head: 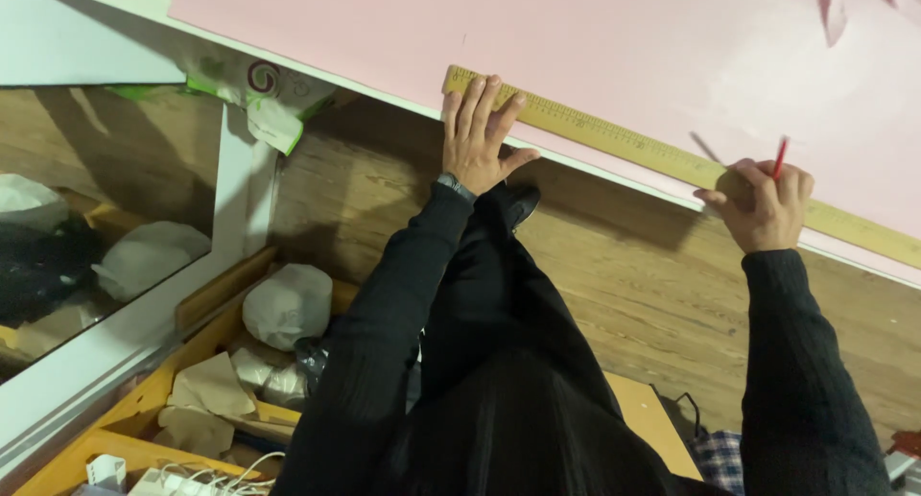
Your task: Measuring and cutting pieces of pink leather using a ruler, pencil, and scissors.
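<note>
Two hands: both on one wooden ruler (614, 133), laid along lower edge of pink board (576, 35).
Left hand (477, 136): spread flat, fingers fanned, palm pressing ruler's left end down.
Right hand (765, 206): curled, pinching red pencil (780, 157) upright, tip at ruler's top edge; heel seems to rest on ruler.
Doing it well: keep left pressure firm so ruler can't pivot; run pencil tight to edge, steady tilt.
Arms: both in black sleeves, reaching forward and well apart; left wrist bent back, watch (455, 184) showing.
Around: wooden floor (614, 285) below board; yellow crate (144, 400) of wrapped bundles at lower left.
</note>
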